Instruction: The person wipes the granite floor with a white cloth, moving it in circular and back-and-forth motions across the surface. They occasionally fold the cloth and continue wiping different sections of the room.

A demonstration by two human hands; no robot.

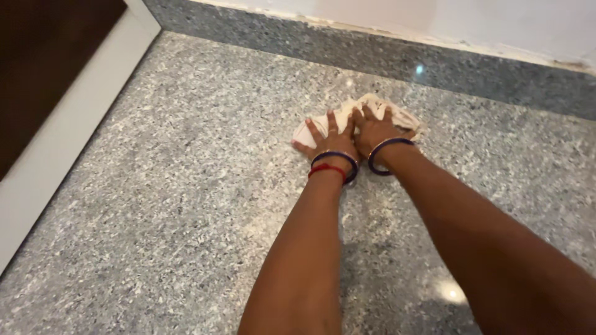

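Left hand (pixel 331 138): spread flat, palm down, fingers fanned wide and pressed onto a pale cloth (pixel 397 118); nothing gripped, only pushed against. Right hand (pixel 375 128): likewise flat and open, fingers splayed, palm bearing down on the same cloth; thumb side touching the left hand, the two set close together side by side.

Cloth: crumpled, off-white, lying on the speckled grey stone floor (pixel 186 205), mostly covered by both palms. Showing beyond the fingertips toward the wall, out past the left hand's little finger on one side, and past the right hand on the other. Directly under the hands, not lifted, flat to the floor.

On the left wrist, a dark blue bangle (pixel 335 157) and just below it a red thread band (pixel 327 169). On the right wrist, one dark blue bangle (pixel 386 153), tilted a little. Both forearms stretched out straight from the lower edge of the view, nearly parallel, meeting at the cloth.

Beyond the cloth, near but apart from it, a grey stone skirting (pixel 372 53) along the foot of a pale wall (pixel 496 22). Off to the left, well apart, a white door frame (pixel 68 124) beside a dark brown door (pixel 43 56). Glints of light on the polished floor beside the right forearm
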